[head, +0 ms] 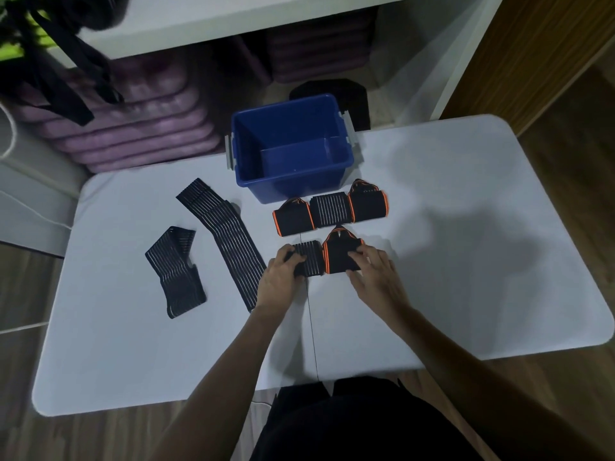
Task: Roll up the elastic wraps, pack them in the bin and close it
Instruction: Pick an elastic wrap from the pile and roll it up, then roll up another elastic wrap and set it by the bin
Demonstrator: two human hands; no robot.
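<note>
Left hand (283, 271) fingers curl round a striped roll (309, 261), right hand (374, 269) fingers grip the orange-edged roll (339, 254) beside it, mid-counter (466, 227), near the bin (293, 144).

Dim indoor light, bluish cast. Desk (466, 227) is the brightest surface; no glare on it. A broad soft shadow lies right of centre, with fainter shadows under both forearms. Upper left of frame is motion-blurred and dark. Wide-angle distortion bows the desk edges and the shelf (233, 24) along the top. Centre is reasonably sharp.
</note>
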